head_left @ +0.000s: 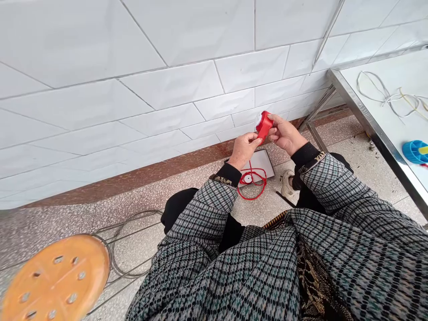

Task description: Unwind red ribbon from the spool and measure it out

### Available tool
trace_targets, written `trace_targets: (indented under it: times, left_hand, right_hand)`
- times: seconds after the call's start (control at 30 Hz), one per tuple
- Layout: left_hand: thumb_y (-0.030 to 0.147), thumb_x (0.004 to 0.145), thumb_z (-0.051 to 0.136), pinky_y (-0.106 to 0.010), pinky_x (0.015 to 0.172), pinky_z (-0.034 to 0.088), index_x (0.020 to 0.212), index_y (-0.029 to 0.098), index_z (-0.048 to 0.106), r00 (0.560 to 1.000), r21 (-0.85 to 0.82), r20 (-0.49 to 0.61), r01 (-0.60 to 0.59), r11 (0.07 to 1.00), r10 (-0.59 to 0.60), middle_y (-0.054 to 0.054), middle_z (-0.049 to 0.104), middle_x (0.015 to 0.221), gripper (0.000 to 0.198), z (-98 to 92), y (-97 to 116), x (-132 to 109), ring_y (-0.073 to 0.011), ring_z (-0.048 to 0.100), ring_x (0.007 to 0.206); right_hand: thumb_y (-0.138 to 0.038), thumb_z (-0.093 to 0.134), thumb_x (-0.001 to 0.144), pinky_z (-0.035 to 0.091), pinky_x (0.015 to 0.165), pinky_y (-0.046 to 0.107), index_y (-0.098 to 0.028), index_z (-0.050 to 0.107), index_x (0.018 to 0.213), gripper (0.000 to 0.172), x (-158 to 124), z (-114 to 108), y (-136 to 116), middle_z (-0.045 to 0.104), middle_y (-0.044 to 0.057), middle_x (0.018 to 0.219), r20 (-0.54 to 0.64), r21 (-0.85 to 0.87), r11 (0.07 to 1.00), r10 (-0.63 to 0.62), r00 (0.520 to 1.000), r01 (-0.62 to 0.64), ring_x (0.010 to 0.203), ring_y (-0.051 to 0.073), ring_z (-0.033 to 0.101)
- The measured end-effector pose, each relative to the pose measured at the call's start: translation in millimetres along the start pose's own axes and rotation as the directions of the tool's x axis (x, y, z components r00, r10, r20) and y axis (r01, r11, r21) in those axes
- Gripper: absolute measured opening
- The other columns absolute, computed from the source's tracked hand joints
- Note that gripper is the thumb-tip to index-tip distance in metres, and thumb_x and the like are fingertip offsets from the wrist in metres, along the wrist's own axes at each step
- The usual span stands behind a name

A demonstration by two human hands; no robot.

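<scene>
Gripping a red ribbon spool point(264, 125) from both sides, the left hand point(243, 149) and right hand point(285, 133) hold it up before the white tiled wall point(167, 89), fingers clamped on its rim. Below them on the floor point(257, 209) lies a second spool with loose red ribbon point(251, 182), beside a white board point(262, 162). The tabletop's metal edge point(368, 120) runs close on the right; an orange stool point(55, 278) stands well left.
</scene>
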State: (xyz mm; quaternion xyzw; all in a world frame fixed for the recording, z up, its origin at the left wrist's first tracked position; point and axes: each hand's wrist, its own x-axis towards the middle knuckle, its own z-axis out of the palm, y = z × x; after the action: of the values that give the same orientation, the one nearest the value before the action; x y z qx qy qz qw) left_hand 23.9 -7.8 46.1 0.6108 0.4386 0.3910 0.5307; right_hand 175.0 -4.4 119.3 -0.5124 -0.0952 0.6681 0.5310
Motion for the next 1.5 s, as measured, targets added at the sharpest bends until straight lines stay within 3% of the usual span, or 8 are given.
trace_targets:
  times: [0.17, 0.27, 0.43, 0.6, 0.93, 1.03, 1.13, 1.5]
  left_hand:
    - [0.021, 0.079, 0.073, -0.026, 0.064, 0.039, 0.076, 0.018, 0.063, 0.991, 0.025, -0.132, 0.003, 1.0, 0.001, 0.006, 0.058, 0.062, 0.011, 2.7, -5.8, 1.5, -0.0117, 0.049, 0.061]
    - [0.013, 0.076, 0.075, -0.025, 0.065, 0.042, 0.11, 0.021, 0.065, 0.981, -0.044, -0.194, 0.001, 0.999, -0.009, 0.011, 0.053, 0.059, 0.037, -0.2, -8.3, 2.2, -0.0109, 0.05, 0.057]
    - [0.013, 0.072, 0.083, -0.025, 0.057, 0.043, 0.168, 0.031, 0.033, 0.992, -0.15, 0.12, -0.014, 0.989, 0.032, 0.009, 0.059, 0.065, 0.11, -26.5, -10.5, 4.2, -0.0109, 0.05, 0.052]
    - [0.022, 0.077, 0.077, -0.023, 0.056, 0.049, 0.166, 0.028, 0.041, 0.95, -0.071, 0.311, -0.003, 0.997, 0.025, 0.006, 0.067, 0.076, 0.096, -40.7, -1.2, -0.6, -0.0112, 0.059, 0.057]
    - [0.023, 0.076, 0.079, -0.023, 0.055, 0.054, 0.158, 0.028, 0.05, 0.962, 0.027, 0.273, -0.008, 1.0, 0.0, 0.004, 0.072, 0.081, 0.088, -40.8, 5.1, -4.9, -0.0124, 0.063, 0.054]
    - [0.03, 0.074, 0.084, -0.032, 0.084, 0.065, 0.154, 0.026, 0.055, 0.966, 0.052, 0.244, -0.103, 0.993, 0.087, -0.007, 0.078, 0.124, 0.085, -42.7, 0.9, -3.6, -0.0218, 0.078, 0.096]
    - [0.037, 0.073, 0.089, -0.043, 0.125, 0.048, 0.15, 0.023, 0.058, 0.949, 0.037, 0.216, -0.244, 0.969, 0.23, -0.013, 0.06, 0.159, 0.084, -43.1, -3.8, -3.1, -0.031, 0.059, 0.146]
    - [0.068, 0.067, 0.092, -0.044, 0.12, 0.053, 0.148, 0.019, 0.055, 0.975, -0.154, 0.102, -0.181, 0.971, 0.198, -0.021, 0.059, 0.157, 0.101, -35.3, -14.7, 2.7, -0.0342, 0.061, 0.144]
  right_hand:
    - [-0.017, 0.055, 0.109, 0.018, 0.034, 0.01, -0.018, 0.053, 0.088, 0.022, -4.3, -1.1, -3.1, 0.052, -0.008, 0.056, 0.054, 0.039, 0.991, 0.128, 0.99, -0.131, 0.033, 0.0, 0.033]
    - [-0.017, 0.049, 0.112, 0.018, 0.033, 0.009, -0.017, 0.054, 0.09, 0.023, -8.1, 0.3, -5.3, 0.053, -0.008, 0.057, 0.094, 0.028, 0.982, 0.185, 0.978, -0.188, 0.032, 0.0, 0.031]
    - [-0.016, 0.049, 0.11, 0.018, 0.031, 0.009, -0.018, 0.053, 0.088, 0.023, -17.5, 1.4, -8.1, 0.047, -0.009, 0.053, 0.114, -0.057, 0.96, 0.278, 0.954, -0.273, 0.031, 0.001, 0.03]
    - [-0.016, 0.048, 0.111, 0.019, 0.03, 0.008, -0.017, 0.054, 0.09, 0.021, -23.8, -3.0, -6.0, 0.05, -0.008, 0.055, 0.134, -0.13, 0.931, 0.357, 0.924, -0.341, 0.029, 0.001, 0.028]
    - [-0.019, 0.046, 0.112, 0.018, 0.028, 0.008, -0.016, 0.053, 0.087, 0.027, -30.9, -3.4, -5.0, 0.048, -0.008, 0.054, 0.152, -0.129, 0.927, 0.368, 0.917, -0.351, 0.028, 0.0, 0.026]
    - [-0.02, 0.045, 0.113, 0.017, 0.028, 0.009, -0.016, 0.054, 0.089, 0.026, -31.2, -3.4, -5.8, 0.049, -0.008, 0.054, 0.168, -0.117, 0.923, 0.382, 0.909, -0.366, 0.028, 0.0, 0.025]
    - [-0.021, 0.043, 0.114, 0.018, 0.027, 0.009, -0.016, 0.055, 0.088, 0.028, -32.0, -4.6, -5.3, 0.048, -0.008, 0.054, 0.198, -0.107, 0.917, 0.399, 0.895, -0.385, 0.028, 0.001, 0.024]
    - [-0.048, 0.074, 0.102, 0.024, 0.035, 0.013, -0.017, 0.063, 0.094, 0.033, -40.5, -5.7, 7.1, 0.062, -0.004, 0.068, 0.32, -0.172, 0.978, 0.169, 0.932, -0.118, 0.038, 0.002, 0.029]
